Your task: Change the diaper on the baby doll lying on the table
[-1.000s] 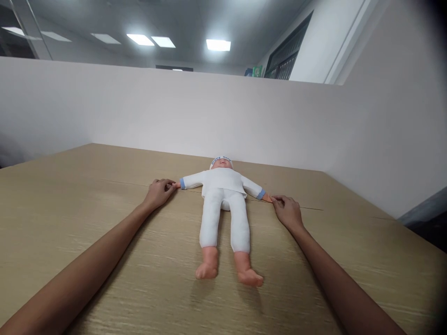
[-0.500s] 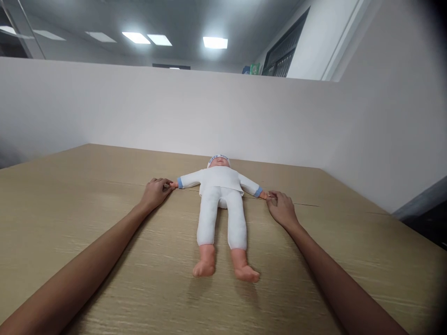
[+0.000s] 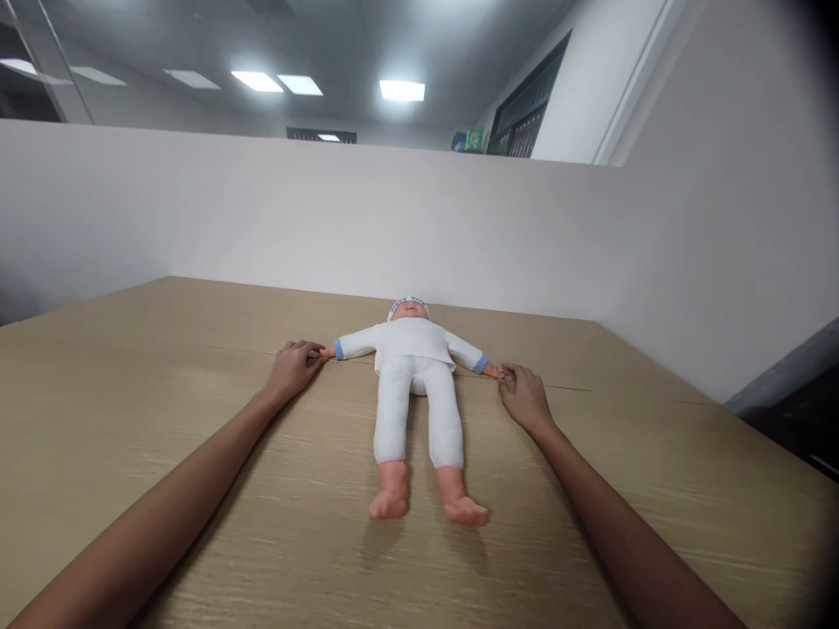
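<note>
A baby doll (image 3: 415,345) lies on its back, arms spread wide and bare feet toward me. It wears a white top with blue cuffs, white trousers and a white cap (image 3: 407,301) with blue lettering. My left hand (image 3: 293,367) is closed on the doll's hand (image 3: 328,352) at the left, pinching it between thumb and fingers. On the other side, my right hand (image 3: 525,395) pinches the doll's other hand (image 3: 493,371) with its fingertips. My fingers partly hide both small hands.
The doll rests on a wooden table (image 3: 262,542) with a thin seam across it. A pale low wall (image 3: 294,218) rises behind the table's far edge, and another wall (image 3: 708,262) stands at the right. Ceiling lights (image 3: 402,90) shine beyond.
The view has tilted slightly, so the scene sits a little lower. Both hands keep their hold on the doll's hands, and the doll lies as before.
</note>
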Demonstrator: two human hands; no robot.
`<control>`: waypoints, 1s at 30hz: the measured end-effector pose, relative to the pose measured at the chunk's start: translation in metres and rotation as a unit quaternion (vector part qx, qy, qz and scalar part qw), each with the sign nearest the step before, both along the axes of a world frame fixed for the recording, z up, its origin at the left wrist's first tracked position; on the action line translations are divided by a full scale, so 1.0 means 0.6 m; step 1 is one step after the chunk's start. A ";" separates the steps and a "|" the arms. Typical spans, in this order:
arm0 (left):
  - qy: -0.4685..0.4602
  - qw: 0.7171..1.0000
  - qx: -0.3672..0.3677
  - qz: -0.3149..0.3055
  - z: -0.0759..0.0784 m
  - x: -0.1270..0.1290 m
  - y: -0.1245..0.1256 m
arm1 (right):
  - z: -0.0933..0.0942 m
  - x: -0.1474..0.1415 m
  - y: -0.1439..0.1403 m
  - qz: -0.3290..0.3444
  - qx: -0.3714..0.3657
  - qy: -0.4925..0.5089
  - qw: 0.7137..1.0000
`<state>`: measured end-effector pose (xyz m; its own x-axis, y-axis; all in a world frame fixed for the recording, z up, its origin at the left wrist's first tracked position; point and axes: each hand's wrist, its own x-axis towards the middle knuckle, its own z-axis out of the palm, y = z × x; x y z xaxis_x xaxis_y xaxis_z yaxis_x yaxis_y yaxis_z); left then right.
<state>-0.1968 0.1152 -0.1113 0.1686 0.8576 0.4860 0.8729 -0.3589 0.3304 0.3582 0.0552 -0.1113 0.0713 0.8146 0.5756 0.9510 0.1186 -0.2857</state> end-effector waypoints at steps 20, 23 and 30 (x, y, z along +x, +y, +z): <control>-0.075 0.996 0.005 0.041 0.040 0.024 -0.158 | 0.027 -0.060 -0.138 -0.021 0.022 0.100 0.995; -0.099 0.995 0.007 0.010 0.063 0.043 -0.207 | 0.051 -0.094 -0.182 -0.007 0.030 0.131 0.991; -0.154 0.981 -0.013 -0.121 0.095 0.105 -0.483 | 0.100 -0.181 -0.446 0.031 0.071 0.210 0.975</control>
<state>-0.1336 -0.1744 -0.0542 0.2178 0.8235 0.5238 0.6208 -0.5310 0.5767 0.2497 -0.2122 -0.0511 0.2776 0.7393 0.6135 0.7436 0.2390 -0.6245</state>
